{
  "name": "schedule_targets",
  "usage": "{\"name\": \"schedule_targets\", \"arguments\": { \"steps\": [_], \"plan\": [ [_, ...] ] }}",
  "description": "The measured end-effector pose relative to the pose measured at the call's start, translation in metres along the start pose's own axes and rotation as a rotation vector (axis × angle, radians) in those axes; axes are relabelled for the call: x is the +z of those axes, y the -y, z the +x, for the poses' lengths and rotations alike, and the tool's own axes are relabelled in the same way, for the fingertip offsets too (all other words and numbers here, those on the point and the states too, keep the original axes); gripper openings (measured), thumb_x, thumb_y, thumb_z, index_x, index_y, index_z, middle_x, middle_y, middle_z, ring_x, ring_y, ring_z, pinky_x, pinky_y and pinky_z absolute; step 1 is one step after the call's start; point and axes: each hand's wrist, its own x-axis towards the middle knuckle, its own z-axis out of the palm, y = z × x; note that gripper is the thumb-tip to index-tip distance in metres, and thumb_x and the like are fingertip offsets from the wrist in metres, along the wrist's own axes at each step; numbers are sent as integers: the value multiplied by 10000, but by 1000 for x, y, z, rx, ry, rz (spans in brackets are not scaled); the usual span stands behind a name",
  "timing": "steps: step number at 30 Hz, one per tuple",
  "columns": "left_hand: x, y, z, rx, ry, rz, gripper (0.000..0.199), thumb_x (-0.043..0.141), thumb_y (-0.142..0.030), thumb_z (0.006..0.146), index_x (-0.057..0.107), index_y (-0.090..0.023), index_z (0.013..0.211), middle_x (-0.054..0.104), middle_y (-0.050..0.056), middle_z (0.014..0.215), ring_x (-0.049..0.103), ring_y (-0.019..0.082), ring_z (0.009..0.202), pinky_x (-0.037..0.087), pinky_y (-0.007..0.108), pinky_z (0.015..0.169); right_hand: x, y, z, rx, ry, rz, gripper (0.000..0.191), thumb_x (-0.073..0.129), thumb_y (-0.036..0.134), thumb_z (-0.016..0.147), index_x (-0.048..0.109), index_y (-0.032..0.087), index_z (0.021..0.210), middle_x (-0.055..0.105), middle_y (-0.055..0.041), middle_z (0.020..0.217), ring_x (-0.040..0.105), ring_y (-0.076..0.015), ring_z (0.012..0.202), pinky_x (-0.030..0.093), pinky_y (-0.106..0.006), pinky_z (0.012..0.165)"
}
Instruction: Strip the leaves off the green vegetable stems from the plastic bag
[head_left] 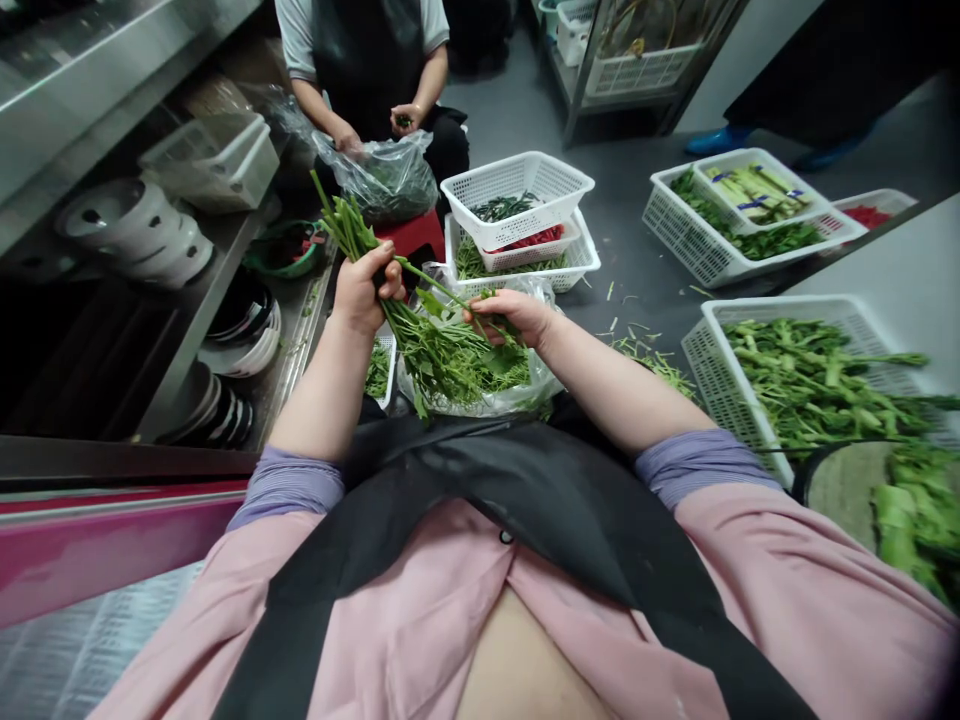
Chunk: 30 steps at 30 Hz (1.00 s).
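My left hand (365, 287) is wrapped round a bunch of green stems (346, 225); their cut ends point up and their leafy ends hang down to the right. One long stem (435, 284) runs from that bunch across to my right hand (514, 317), whose fingers pinch its leafy end. Below both hands a clear plastic bag (536, 385) lies open in front of my lap, with a heap of loose greens (480, 365) in it. The hanging leaves touch or overlap this heap.
Ahead, a person (367, 60) handles a plastic bag of greens (394, 175). Stacked white baskets (517, 215) stand beyond my hands. More vegetable baskets (757, 400) are at the right. A metal shelf (225, 300) with containers lines the left. Stem scraps (645, 350) litter the floor.
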Motion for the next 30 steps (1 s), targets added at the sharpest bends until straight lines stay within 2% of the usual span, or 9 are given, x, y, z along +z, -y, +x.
{"name": "schedule_targets", "arguments": {
  "steps": [4,7,12,14,16,18,21,24,30],
  "plan": [
    [2,5,3,3,5,11,272,732,-288,750,494,-173,685,476,-75,469,340,27,293,281,174,342,5,-2,0,75,-9,139,167,603,280,767,490,157,758,361,64,504,293,-60,405,227,-169,345],
    [4,8,1,27,17,30,282,754,-283,721,495,-173,692,486,-72,473,346,29,296,278,176,342,5,-7,4,88,-114,217,134,548,243,795,459,170,727,333,69,486,259,-59,398,206,-167,344],
    [7,8,-8,87,22,32,283,770,-259,690,500,-176,705,481,-75,479,360,34,304,274,178,344,-15,-20,8,51,-644,408,162,441,193,871,419,194,711,350,65,461,305,-67,404,258,-175,378],
    [8,8,-10,70,38,31,275,765,-261,696,504,-175,710,476,-75,480,362,35,303,277,179,346,-23,-22,6,43,-768,456,170,419,183,887,421,197,718,399,55,478,379,-75,425,320,-177,406],
    [8,11,-9,20,72,50,271,761,-270,700,509,-172,712,474,-74,482,351,34,299,280,180,347,-24,-20,5,29,-703,476,165,425,186,891,430,193,726,494,32,541,477,-90,475,420,-202,467],
    [10,18,-7,-30,119,73,281,766,-285,691,511,-168,707,471,-72,482,330,29,297,285,184,348,-16,-15,5,28,-544,454,145,457,200,888,444,185,744,580,2,629,558,-116,538,497,-257,538],
    [12,31,-2,-60,193,83,321,790,-309,643,510,-162,691,462,-70,474,308,26,304,280,189,350,4,-5,5,71,-358,331,93,502,212,888,484,166,808,625,-30,676,585,-136,539,499,-274,514],
    [13,43,1,-60,222,82,370,819,-330,575,508,-160,680,466,-64,466,317,32,311,268,196,347,17,2,5,85,-249,232,102,554,238,882,520,148,847,588,-3,620,516,-103,458,474,-249,477],
    [17,51,1,-95,206,153,427,840,-337,521,521,-159,742,465,-66,455,312,40,310,225,196,339,22,-4,4,35,-314,57,137,641,254,801,577,134,780,519,33,554,443,-72,443,400,-202,423]
  ]
}}
